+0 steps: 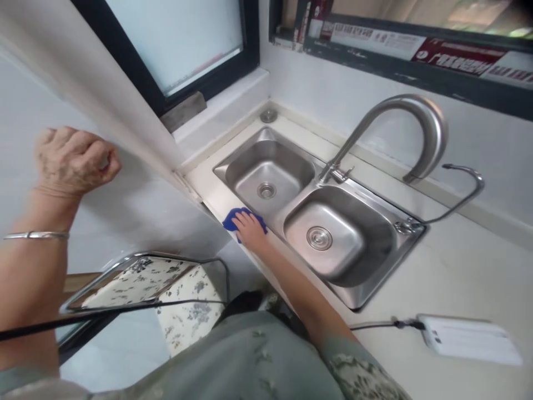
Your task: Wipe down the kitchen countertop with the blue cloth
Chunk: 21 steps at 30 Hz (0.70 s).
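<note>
My right hand (251, 229) presses a blue cloth (233, 220) onto the pale countertop (453, 266), at the front edge beside the left basin. Part of the cloth is covered by my fingers. My left hand (75, 158) is raised at the left in front of the white wall, its fingers curled into a fist, and nothing shows in it. A bracelet circles that wrist. The steel double sink (287, 214) lies just beyond my right hand, with a drain in each basin.
An arched faucet (400, 103) rises behind the sink, and a thin curved spout (474, 191) stands at its right corner. A white power bank (468, 338) with a cable lies at the lower right. Below left is a folding chair (141, 280) with floral fabric.
</note>
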Available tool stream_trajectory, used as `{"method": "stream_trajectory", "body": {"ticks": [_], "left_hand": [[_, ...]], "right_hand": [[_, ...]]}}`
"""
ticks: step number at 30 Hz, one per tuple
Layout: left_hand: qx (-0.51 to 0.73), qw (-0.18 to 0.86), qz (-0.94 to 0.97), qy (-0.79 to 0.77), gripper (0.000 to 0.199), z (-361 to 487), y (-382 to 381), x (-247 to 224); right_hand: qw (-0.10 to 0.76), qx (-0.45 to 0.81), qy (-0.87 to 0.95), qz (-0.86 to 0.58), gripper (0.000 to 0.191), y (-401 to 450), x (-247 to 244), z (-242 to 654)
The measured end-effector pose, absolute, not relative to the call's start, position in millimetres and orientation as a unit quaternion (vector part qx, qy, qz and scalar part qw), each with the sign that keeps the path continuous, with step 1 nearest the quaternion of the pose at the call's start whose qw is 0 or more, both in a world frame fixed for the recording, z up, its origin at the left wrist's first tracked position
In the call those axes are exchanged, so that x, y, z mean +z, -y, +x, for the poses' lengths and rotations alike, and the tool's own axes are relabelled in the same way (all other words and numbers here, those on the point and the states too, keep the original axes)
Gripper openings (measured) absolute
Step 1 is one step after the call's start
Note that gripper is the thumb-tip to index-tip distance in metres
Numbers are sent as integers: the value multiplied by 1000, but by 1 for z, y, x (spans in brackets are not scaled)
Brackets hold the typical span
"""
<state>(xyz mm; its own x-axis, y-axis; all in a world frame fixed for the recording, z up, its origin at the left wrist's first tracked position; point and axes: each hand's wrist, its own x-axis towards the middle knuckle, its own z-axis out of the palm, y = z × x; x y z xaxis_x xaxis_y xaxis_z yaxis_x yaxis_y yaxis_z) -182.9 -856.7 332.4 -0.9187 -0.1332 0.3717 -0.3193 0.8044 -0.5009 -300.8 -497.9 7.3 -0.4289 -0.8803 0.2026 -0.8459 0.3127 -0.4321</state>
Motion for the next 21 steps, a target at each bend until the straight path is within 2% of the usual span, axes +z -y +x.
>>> {"method": "stream_trajectory", "body": {"ticks": [5,8,11,15,21], "left_hand": [[315,185,96,926,29,-178,856,361],[298,190,83,932,31,-178,848,359],[272,188,74,941,33,-178,839,354],[235,191,74,950,30,-178,831,355],[257,216,46,941,26,-169,833,354]], "right_hand": [[24,-243,-779,-578,46,437,-1,-285],[22,-225,-770,-597,50,387,-6,-273],[19,-209,-778,-593,51,383,-6,-272],[14,-212,-789,-576,48,457,-8,-289],[26,-236,-799,-552,47,616,-12,-329]]}}
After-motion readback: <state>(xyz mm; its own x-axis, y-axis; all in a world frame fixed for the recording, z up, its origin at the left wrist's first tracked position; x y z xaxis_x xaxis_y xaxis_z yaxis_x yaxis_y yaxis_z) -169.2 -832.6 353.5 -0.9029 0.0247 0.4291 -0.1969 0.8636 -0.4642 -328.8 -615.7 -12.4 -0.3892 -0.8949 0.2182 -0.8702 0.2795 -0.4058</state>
